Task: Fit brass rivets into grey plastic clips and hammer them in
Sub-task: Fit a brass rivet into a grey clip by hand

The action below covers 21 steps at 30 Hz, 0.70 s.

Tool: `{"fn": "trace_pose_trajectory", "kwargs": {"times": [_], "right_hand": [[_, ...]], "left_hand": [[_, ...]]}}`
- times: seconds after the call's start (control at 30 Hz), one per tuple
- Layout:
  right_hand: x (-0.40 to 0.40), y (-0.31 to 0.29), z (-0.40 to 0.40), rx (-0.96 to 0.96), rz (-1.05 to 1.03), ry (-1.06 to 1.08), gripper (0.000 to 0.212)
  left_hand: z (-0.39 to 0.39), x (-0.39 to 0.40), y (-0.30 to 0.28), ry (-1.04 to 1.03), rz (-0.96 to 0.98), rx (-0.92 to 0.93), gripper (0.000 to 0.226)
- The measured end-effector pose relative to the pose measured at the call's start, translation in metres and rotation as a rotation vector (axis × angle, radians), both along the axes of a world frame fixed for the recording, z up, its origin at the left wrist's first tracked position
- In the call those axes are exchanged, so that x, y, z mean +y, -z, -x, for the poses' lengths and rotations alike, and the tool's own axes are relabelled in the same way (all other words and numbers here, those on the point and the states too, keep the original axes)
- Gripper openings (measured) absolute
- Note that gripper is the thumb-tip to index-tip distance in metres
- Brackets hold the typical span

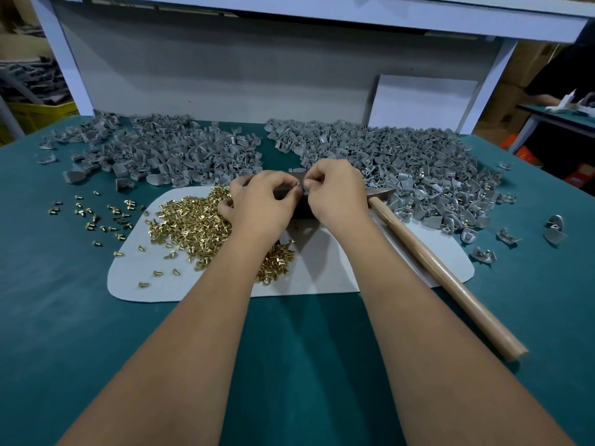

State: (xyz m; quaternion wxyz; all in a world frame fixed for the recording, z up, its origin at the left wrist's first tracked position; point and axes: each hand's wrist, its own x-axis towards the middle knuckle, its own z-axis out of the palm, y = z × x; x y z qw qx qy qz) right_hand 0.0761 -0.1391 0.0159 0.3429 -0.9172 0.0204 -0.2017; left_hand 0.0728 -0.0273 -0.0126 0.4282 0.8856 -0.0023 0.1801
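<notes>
My left hand (pixel 260 204) and my right hand (pixel 335 194) meet fingertip to fingertip over a dark block (pixel 301 209) on the pale mat (pixel 338 272). Both pinch a small grey clip (pixel 301 188) between them; most of it is hidden by the fingers. A heap of brass rivets (pixel 193 223) lies on the mat under my left wrist. A hammer with a wooden handle (pixel 441 272) lies on the mat to the right of my right hand, its head partly hidden behind that hand.
A pile of grey clips (pixel 167 152) lies at the back left; a larger pile, some with brass in them (pixel 418 175), lies at the back right. Loose rivets (pixel 96 217) dot the green table on the left. A white board (pixel 421 101) leans at the back.
</notes>
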Motion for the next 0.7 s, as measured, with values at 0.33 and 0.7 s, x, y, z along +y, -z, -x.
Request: {"fn": "trace_pose_trajectory", "kwargs": {"times": [0.33,0.7], "right_hand": [[0.002,0.001,0.006,-0.024,0.037,-0.001,0.013],[0.001,0.003,0.008,-0.028,-0.116,0.001,0.017]], "left_hand": [[-0.002,-0.002,0.001,-0.056,-0.040,-0.002,0.008],[-0.001,-0.001,0.001,-0.056,-0.032,-0.020,0.020]]}}
